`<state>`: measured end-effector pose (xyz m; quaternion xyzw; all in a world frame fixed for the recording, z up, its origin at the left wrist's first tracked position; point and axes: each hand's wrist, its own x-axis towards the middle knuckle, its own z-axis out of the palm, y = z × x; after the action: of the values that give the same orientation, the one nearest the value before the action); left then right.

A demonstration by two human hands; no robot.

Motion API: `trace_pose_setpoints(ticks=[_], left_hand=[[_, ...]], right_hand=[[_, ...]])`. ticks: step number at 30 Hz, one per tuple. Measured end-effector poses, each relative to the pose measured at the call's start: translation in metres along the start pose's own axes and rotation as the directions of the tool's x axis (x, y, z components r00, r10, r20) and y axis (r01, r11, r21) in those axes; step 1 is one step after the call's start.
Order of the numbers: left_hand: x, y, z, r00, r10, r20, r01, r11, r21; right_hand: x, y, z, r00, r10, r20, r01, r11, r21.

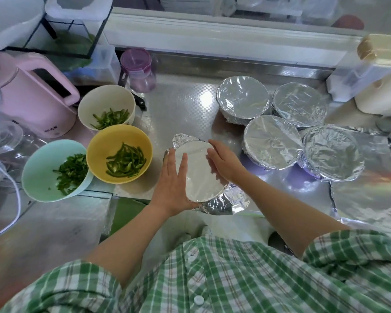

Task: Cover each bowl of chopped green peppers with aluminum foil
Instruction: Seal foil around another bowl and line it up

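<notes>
— At counter centre, near the front edge: what is entered as item one?

— One bowl in hand [199, 172], foil drawn flat across its mouth, contents hidden. Left hand [174, 179]: fingers straight, palm laid on the foil top and left rim, pressing. Right hand [224, 161]: fingers bent over the right rim, cupping it. Loose foil skirt [226, 202] stands out uncrimped at the near right, with another flap at the far left.

— Step in hand?

— By my reading, sealing. The sheet is on and the edge is only partly tucked. The next move calls for folding that skirt down and under the rim all the way round, with the bowl held steady so the top does not tear.

— Finished stock?

— Four foil-covered bowls, clustered on the right, touching or just beside one another: far left [243, 102], far right [300, 105], near left [272, 138], near right [332, 152]. Contents not visible. The near-right one sits on a spare foil sheet [366, 195] lying flat.

— Outstanding?

— Three open bowls on the left, each holding chopped green peppers at the bottom: white bowl [106, 93], farthest; yellow bowl [113, 136], nearest item one; pale blue bowl [43, 159], far left. None has foil yet.

— Tally?

— Four done, one in progress, three to go.
</notes>
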<state>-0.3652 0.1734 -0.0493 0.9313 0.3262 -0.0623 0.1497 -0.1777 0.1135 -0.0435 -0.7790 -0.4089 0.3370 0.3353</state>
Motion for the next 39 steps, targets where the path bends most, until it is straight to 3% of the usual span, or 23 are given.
trace_pose_setpoints(ticks=[4, 6, 11, 17, 23, 28, 32, 35, 39], left_hand=[[-0.002, 0.009, 0.002, 0.997, -0.075, -0.011, 0.075, 0.997, -0.031], [-0.004, 0.017, 0.005, 0.993, -0.119, -0.023, 0.117, 0.991, -0.068], [-0.006, 0.031, 0.009, 0.982, -0.172, -0.073, 0.163, 0.979, -0.124], [-0.007, 0.033, 0.006, 0.983, -0.179, -0.033, 0.172, 0.974, -0.15], [-0.006, 0.007, -0.005, 0.993, -0.093, -0.066, 0.073, 0.964, -0.255], [0.011, -0.006, -0.007, 0.998, 0.047, 0.03, -0.033, 0.933, -0.358], [0.009, -0.022, -0.005, 0.984, 0.172, 0.047, -0.144, 0.925, -0.352], [0.008, -0.028, -0.007, 0.979, 0.204, 0.007, -0.186, 0.903, -0.387], [0.014, -0.033, 0.003, 0.981, 0.189, -0.036, -0.182, 0.852, -0.491]], right_hand=[[-0.024, -0.004, 0.004, 0.946, -0.044, -0.32, 0.021, 0.997, -0.075], [-0.042, -0.009, 0.013, 0.924, -0.057, -0.378, 0.042, 0.998, -0.05], [-0.048, -0.003, 0.033, 0.948, 0.066, -0.312, -0.05, 0.997, 0.06], [-0.047, 0.004, 0.018, 0.959, 0.202, -0.198, -0.131, 0.938, 0.321], [-0.078, 0.019, 0.011, 0.927, 0.116, -0.357, -0.024, 0.968, 0.251], [-0.09, 0.025, 0.027, 0.982, 0.131, -0.135, -0.079, 0.939, 0.335], [-0.087, 0.031, 0.024, 0.999, 0.034, -0.007, -0.031, 0.972, 0.234], [-0.084, 0.036, 0.023, 1.0, -0.013, 0.023, 0.009, 0.981, 0.196], [-0.081, 0.035, 0.027, 0.997, -0.018, -0.069, 0.03, 0.984, 0.174]])
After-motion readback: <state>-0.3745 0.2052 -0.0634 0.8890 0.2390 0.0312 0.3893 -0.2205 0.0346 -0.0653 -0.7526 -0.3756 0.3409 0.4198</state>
